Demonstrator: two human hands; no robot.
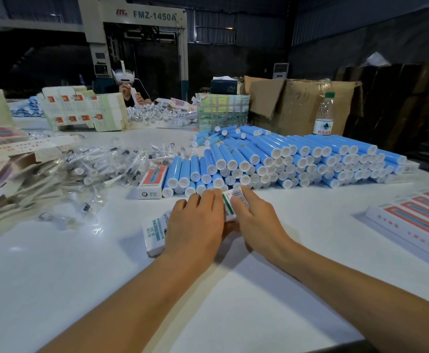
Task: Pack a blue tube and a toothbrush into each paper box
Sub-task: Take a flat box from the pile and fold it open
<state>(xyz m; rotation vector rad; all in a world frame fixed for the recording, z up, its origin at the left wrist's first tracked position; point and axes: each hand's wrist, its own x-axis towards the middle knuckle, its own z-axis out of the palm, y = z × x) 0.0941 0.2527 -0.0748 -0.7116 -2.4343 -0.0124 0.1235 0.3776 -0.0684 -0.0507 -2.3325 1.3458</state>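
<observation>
A white paper box (154, 234) with green print lies across the white table (81, 289) under both my hands. My left hand (195, 222) lies over its middle with the fingers curved down on it. My right hand (254, 217) holds the box's right end, where a barcode label (237, 197) shows between thumb and fingers. Just behind my hands a big stack of blue tubes (284, 159) with white caps is piled. Several toothbrushes in clear wrappers (93, 169) lie heaped at the left.
One closed box (151, 183) lies beside the tubes. Flat box blanks (2, 169) are piled at far left, packed boxes (417, 222) in a row at right. A water bottle (324, 114) and cardboard cartons (297, 103) stand behind. A person (129, 87) works across the table.
</observation>
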